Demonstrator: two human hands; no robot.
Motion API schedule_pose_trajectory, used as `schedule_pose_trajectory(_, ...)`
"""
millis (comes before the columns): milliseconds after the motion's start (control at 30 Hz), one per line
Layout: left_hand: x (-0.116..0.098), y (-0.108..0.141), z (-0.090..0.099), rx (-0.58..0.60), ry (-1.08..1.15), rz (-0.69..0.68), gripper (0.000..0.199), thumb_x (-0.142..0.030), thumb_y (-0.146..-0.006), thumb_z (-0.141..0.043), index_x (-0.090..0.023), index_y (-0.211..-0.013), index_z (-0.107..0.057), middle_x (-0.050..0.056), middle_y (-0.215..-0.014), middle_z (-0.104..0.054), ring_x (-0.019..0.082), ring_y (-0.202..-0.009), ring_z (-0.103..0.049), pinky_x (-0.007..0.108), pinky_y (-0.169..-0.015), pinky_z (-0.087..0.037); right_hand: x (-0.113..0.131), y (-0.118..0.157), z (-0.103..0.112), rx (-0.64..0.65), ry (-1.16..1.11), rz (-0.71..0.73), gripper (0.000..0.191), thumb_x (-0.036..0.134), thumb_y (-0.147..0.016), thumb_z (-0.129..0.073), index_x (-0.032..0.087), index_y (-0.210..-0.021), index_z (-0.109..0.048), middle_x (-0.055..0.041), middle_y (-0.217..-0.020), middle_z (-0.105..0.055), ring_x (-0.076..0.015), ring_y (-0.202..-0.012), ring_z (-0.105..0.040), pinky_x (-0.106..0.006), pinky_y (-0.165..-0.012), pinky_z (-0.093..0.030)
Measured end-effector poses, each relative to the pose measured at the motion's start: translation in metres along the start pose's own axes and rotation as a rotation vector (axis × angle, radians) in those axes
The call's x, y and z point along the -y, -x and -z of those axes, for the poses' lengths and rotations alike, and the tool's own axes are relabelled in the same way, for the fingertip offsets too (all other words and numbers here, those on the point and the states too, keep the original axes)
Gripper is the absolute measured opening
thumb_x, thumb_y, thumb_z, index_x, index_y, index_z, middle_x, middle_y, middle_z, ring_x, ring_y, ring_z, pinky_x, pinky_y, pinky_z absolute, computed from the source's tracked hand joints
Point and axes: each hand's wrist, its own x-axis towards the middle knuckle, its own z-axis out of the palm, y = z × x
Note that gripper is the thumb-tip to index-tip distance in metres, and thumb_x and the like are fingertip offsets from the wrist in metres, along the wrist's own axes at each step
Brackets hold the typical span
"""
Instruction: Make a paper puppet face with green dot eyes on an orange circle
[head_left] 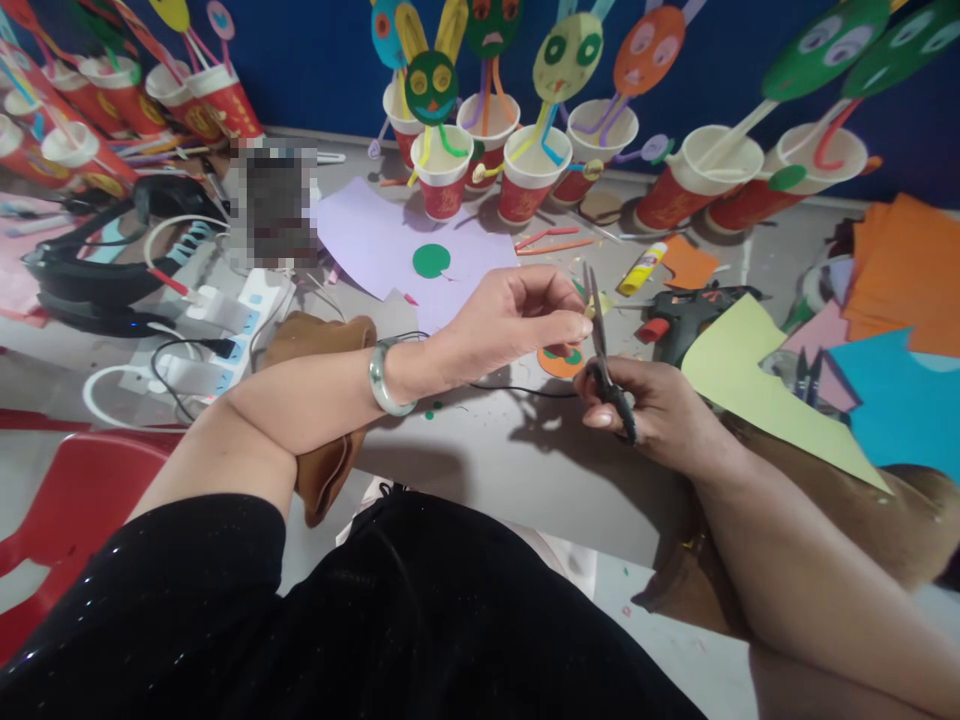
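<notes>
My right hand (649, 405) grips a pair of scissors (616, 395) by its dark handles, blades pointing up and slightly apart. Close against the blades, my left hand (517, 320) has thumb and forefinger pinched on a small yellowish scrap of paper (590, 311), mostly hidden by the fingertips. Below my hands, an orange paper disc (555, 364) with green spots lies on the table, partly covered. A green paper circle (432, 261) rests on a lilac sheet (360, 235) beyond my left hand.
Red paper cups (444, 180) with paper-faced figures line the back. To the right are a glue stick (643, 268), a glue gun (697, 308), a yellow-green sheet (742, 375), and orange paper (911, 270). A power strip (251, 315) with cables and a red chair (82, 500) are left.
</notes>
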Motion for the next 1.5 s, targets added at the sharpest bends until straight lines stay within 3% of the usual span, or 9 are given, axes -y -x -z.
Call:
schedule_pose_trajectory(267, 0.0, 0.001, -0.001, 0.003, 0.007, -0.005, 0.047, -0.057, -0.082, -0.09, -0.018, -0.082, -0.063, -0.002, -0.081, -0.068, 0.009, -0.076, -0.068, 0.026, -0.074, -0.061, 0.005, -0.001, -0.001, 0.023, -0.011, -0.018, 0.078, 0.097, -0.069, -0.072, 0.021, -0.063, -0.054, -0.0002, -0.062, -0.05, -0.0147, -0.061, -0.043, -0.031, -0.059, -0.034)
schedule_pose_trajectory(633, -0.001, 0.002, -0.001, 0.006, -0.019, -0.01, 0.035, -0.046, -0.089, -0.083, -0.019, -0.082, -0.062, -0.002, -0.082, -0.067, 0.01, -0.078, -0.07, 0.028, -0.077, -0.061, 0.01, -0.001, 0.001, 0.011, 0.005, -0.02, 0.078, 0.098, -0.067, -0.073, 0.021, -0.063, -0.057, -0.0007, -0.061, -0.052, -0.0153, -0.06, -0.045, -0.031, -0.058, -0.035)
schedule_pose_trajectory(800, -0.003, 0.002, -0.001, -0.008, -0.012, 0.036, 0.03, -0.042, -0.088, -0.082, -0.019, -0.084, -0.062, -0.003, -0.084, -0.067, 0.01, -0.08, -0.069, 0.028, -0.08, -0.06, 0.001, 0.0, 0.0, 0.014, 0.011, -0.009, 0.078, 0.098, -0.069, -0.071, 0.022, -0.064, -0.056, -0.0007, -0.062, -0.052, -0.0154, -0.062, -0.045, -0.031, -0.059, -0.035)
schedule_pose_trajectory(967, -0.006, 0.001, -0.003, -0.013, 0.052, 0.044, 0.038, -0.043, -0.08, -0.089, -0.019, -0.08, -0.061, -0.003, -0.078, -0.066, 0.009, -0.076, -0.068, 0.026, -0.076, -0.059, -0.012, 0.0, -0.002, -0.016, -0.02, 0.034, 0.078, 0.098, -0.067, -0.073, 0.021, -0.064, -0.059, -0.0001, -0.061, -0.052, -0.0149, -0.061, -0.043, -0.031, -0.058, -0.033)
schedule_pose_trajectory(1300, -0.004, 0.003, -0.004, -0.035, 0.02, 0.026, 0.045, -0.054, -0.08, -0.092, -0.019, -0.082, -0.064, -0.001, -0.08, -0.067, 0.01, -0.075, -0.066, 0.028, -0.074, -0.06, 0.009, 0.0, 0.0, -0.001, -0.015, -0.025, 0.077, 0.096, -0.066, -0.076, 0.021, -0.064, -0.06, -0.0009, -0.062, -0.055, -0.0156, -0.062, -0.046, -0.031, -0.059, -0.036)
schedule_pose_trajectory(1500, -0.002, 0.002, -0.004, -0.044, 0.05, 0.01, 0.042, -0.05, -0.079, -0.093, -0.019, -0.081, -0.065, -0.002, -0.078, -0.068, 0.009, -0.074, -0.066, 0.027, -0.074, -0.059, 0.001, -0.001, -0.001, 0.012, -0.014, -0.011, 0.078, 0.098, -0.067, -0.073, 0.021, -0.064, -0.056, 0.0001, -0.061, -0.052, -0.0146, -0.061, -0.043, -0.031, -0.059, -0.034)
